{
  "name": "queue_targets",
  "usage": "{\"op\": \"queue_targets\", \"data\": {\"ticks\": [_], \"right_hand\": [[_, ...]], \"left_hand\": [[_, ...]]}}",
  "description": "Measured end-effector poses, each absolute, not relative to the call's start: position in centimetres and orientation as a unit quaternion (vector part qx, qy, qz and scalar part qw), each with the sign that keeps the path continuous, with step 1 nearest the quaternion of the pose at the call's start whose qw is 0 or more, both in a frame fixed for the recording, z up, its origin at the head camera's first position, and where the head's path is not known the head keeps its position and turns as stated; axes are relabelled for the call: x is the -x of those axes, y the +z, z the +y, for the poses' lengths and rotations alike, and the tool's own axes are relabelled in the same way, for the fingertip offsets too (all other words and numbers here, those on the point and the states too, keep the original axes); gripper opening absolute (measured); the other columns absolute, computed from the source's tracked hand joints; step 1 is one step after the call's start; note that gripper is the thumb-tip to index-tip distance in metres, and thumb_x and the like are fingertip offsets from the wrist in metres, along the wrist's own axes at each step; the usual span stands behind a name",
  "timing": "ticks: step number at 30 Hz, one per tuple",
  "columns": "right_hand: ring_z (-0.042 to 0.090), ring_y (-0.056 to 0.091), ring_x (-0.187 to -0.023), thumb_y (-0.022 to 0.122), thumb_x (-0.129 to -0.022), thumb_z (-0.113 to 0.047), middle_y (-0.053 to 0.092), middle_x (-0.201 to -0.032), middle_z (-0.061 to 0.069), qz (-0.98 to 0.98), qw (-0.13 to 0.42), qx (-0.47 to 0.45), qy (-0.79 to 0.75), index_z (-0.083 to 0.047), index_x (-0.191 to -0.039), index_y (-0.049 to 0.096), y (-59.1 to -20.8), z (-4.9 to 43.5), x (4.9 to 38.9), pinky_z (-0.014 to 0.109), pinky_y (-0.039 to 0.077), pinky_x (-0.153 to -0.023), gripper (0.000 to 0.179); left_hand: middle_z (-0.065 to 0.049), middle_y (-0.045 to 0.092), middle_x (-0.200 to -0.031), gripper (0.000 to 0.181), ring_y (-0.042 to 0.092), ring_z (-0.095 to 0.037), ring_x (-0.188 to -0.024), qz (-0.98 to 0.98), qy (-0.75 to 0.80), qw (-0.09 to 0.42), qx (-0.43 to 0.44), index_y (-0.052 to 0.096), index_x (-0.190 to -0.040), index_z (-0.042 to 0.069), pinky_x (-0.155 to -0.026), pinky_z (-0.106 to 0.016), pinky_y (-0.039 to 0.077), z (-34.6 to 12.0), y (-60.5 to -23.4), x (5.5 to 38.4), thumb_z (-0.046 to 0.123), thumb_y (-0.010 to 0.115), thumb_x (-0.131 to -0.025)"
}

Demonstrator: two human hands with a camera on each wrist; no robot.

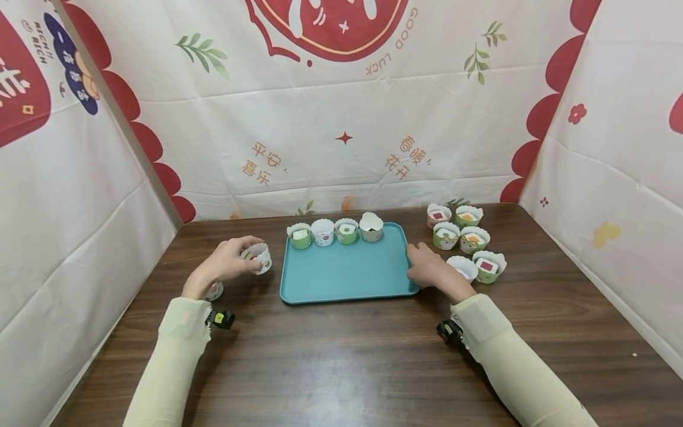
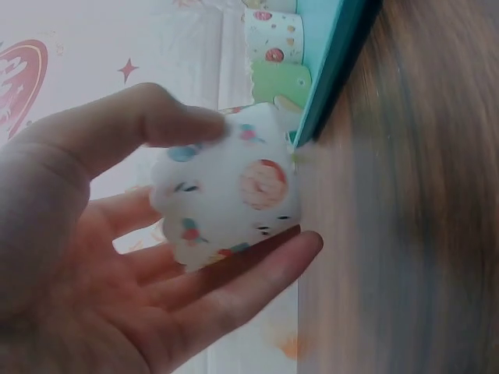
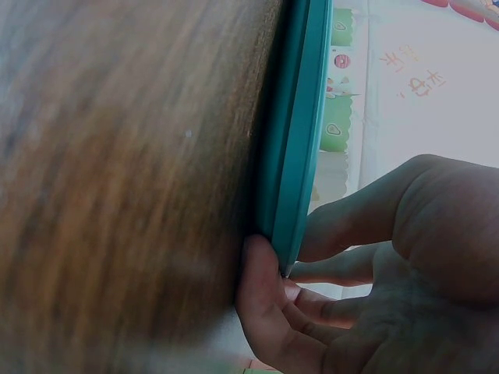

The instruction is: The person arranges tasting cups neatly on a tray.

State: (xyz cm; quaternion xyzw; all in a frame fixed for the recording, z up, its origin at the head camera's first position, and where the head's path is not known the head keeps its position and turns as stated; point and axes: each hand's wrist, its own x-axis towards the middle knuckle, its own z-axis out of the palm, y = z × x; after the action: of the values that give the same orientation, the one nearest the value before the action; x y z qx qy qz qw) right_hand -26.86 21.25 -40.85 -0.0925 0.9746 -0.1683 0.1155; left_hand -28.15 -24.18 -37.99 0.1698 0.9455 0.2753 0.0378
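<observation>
My left hand (image 1: 226, 261) holds a white paper baking cup (image 1: 264, 261) between thumb and fingers, left of a blue-green tray (image 1: 347, 273). Red and green prints and a scalloped rim mark this cup (image 2: 226, 187) in the left wrist view. At the tray's right edge, my right hand (image 1: 428, 267) grips the rim, with one finger (image 3: 261, 273) beneath it and the thumb on the inner side. Several paper cups, among them a green one (image 1: 300, 237) and a white one (image 1: 322, 233), stand in a row along the tray's back edge.
Partly hidden by the left wrist, another white cup (image 1: 214, 291) sits on the brown wooden table (image 1: 320, 362). To the right of the tray stands a group of several filled cups, including a green one (image 1: 489, 267). Printed white cloth (image 1: 320, 118) hangs behind and at both sides.
</observation>
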Motion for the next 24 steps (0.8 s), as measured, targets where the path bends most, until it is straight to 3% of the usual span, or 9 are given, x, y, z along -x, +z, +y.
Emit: {"op": "queue_targets", "data": {"ticks": [5, 12, 17, 24], "right_hand": [[0.043, 0.049, -0.119, 0.051, -0.094, -0.004, 0.035, -0.152, 0.040, 0.975, 0.113, 0.098, -0.165, 0.013, -0.156, 0.027, -40.7, 21.2, 26.9, 0.055, 0.050, -0.095, 0.069], [0.043, 0.050, -0.118, 0.051, -0.095, -0.005, 0.033, -0.153, 0.040, 0.975, 0.116, 0.097, -0.163, 0.013, -0.156, 0.026, -40.7, 21.0, 27.0, 0.053, 0.050, -0.094, 0.068], [0.043, 0.050, -0.119, 0.050, -0.096, -0.005, 0.033, -0.154, 0.039, 0.975, 0.117, 0.094, -0.164, 0.012, -0.157, 0.025, -40.5, 20.9, 26.8, 0.053, 0.050, -0.096, 0.068], [0.043, 0.051, -0.120, 0.052, -0.096, -0.005, 0.033, -0.153, 0.040, 0.975, 0.118, 0.093, -0.164, 0.013, -0.156, 0.026, -40.7, 21.0, 26.7, 0.054, 0.051, -0.096, 0.068]], "left_hand": [[-0.019, 0.066, -0.126, 0.057, 0.064, -0.027, -0.098, 0.935, 0.316, 0.019, -0.159, 0.058, -0.144, 0.012, -0.080, -0.033, 0.053, -23.6, -38.0, 28.2, 0.023, 0.072, -0.089], [-0.020, 0.061, -0.141, 0.065, 0.057, -0.032, -0.112, 0.933, 0.318, -0.047, -0.159, 0.053, -0.148, 0.008, -0.090, -0.041, 0.048, -22.3, -38.6, 28.5, 0.021, 0.075, -0.088], [-0.020, 0.062, -0.135, 0.063, 0.059, -0.031, -0.111, 0.926, 0.347, -0.050, -0.142, 0.049, -0.144, 0.004, -0.088, -0.038, 0.048, -21.3, -39.1, 28.6, 0.020, 0.076, -0.089], [-0.020, 0.059, -0.141, 0.060, 0.060, -0.032, -0.115, 0.922, 0.361, -0.051, -0.130, 0.050, -0.141, 0.006, -0.092, -0.040, 0.049, -19.5, -39.6, 29.4, 0.024, 0.075, -0.089]]}}
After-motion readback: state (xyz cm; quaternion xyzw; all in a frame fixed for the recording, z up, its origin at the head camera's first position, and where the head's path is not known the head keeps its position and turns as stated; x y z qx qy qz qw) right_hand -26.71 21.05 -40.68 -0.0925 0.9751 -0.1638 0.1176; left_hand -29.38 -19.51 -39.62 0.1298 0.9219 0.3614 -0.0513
